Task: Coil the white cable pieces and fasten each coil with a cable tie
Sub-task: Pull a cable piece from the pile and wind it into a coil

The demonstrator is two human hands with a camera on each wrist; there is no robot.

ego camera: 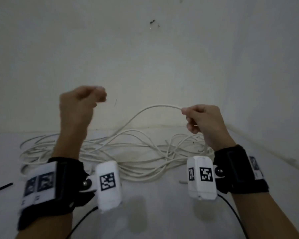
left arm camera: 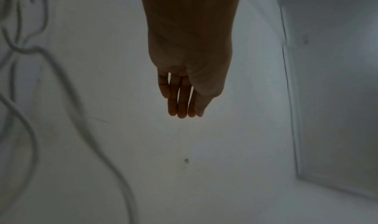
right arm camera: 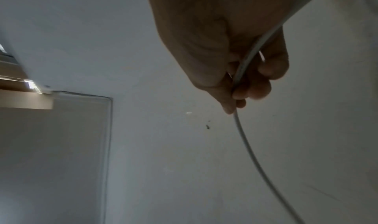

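Note:
A loose tangle of white cable lies on the white table near the wall. One strand rises from it in an arch to my right hand, which pinches it between thumb and fingers above the table. In the right wrist view the same cable runs through the curled fingers of the right hand. My left hand is raised to the left and holds nothing. The left wrist view shows the left hand with its fingers together and nearly straight, and blurred cable loops beside it.
Black cable ties lie at the table's left edge. A short white offcut rests in front of the pile. The pale wall stands close behind the cables. Black wrist-camera leads trail toward the front.

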